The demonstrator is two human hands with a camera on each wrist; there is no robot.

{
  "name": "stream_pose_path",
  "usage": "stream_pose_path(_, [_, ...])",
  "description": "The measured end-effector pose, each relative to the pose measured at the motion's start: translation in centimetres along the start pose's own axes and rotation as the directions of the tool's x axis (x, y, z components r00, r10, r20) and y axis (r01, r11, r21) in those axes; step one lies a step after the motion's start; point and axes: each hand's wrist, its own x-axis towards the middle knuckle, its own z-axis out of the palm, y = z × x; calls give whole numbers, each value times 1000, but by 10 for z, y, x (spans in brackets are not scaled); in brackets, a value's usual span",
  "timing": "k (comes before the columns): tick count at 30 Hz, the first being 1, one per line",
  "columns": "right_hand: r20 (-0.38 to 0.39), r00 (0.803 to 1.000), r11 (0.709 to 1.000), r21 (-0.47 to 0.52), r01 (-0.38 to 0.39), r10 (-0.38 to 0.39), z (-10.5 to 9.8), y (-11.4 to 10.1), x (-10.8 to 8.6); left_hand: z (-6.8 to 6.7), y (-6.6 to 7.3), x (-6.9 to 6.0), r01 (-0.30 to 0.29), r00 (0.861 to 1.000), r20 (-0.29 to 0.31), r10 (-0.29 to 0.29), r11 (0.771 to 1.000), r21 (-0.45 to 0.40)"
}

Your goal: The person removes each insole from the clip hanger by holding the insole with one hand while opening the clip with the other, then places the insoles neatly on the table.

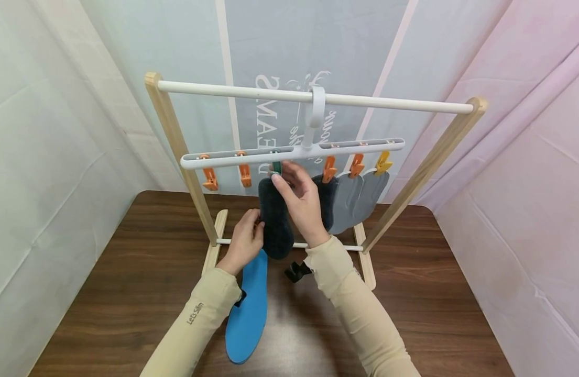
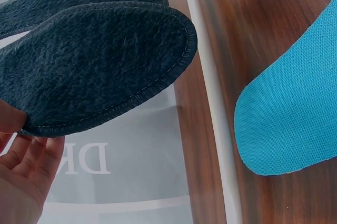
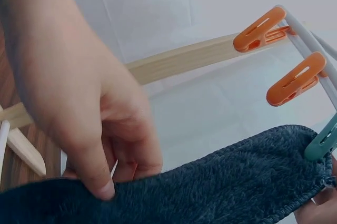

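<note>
A dark fuzzy insole (image 1: 276, 222) hangs from a green clip (image 1: 276, 166) on a white hanger (image 1: 251, 156). The left hand (image 1: 246, 235) pinches its left edge partway down; in the left wrist view the thumb lies on the fuzzy face with the other fingers behind. High on the same insole, the right hand (image 1: 304, 201) grips the corner beside the clip, its fingertips partly hidden. In the right wrist view the green clip (image 3: 322, 142) bites the insole's end. A second dark insole (image 1: 326, 201) hangs to the right, partly covered by the right hand.
Two orange clips (image 1: 244, 175) dangle at left, nothing in them. Grey insoles (image 1: 370, 196) hang at right from an orange and a yellow clip (image 1: 382, 163). A wooden rack (image 1: 426, 173) holds the hanger. A blue insole (image 1: 247, 319) lies on the brown table (image 1: 105, 293).
</note>
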Motion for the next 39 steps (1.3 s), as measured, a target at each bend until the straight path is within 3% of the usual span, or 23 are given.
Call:
stream_pose_path(4, [5,1000,1000,12,-18,18,7,-25,1,0,1,0,7,1000,1,-7,1000,-5])
stream_pose_path(7, [-7,998,998,-1,-61,61,17,-61,1,0,1,0,14,1000,1,-14,1000,-6])
stream_pose_path(11, [-38,994,994,-14,-107,106,22,-79,3,1,1,0,25,1000,7,-25,1000,-4])
stream_pose_path(26, [-89,992,996,-15,-85,84,23,-78,8,0,7,-8,24,999,34,-24,1000,-12])
stream_pose_path(39, [-128,989,997,17,-77,79,24,-79,11,3,2,-24,26,1000,15,-26,999,-20])
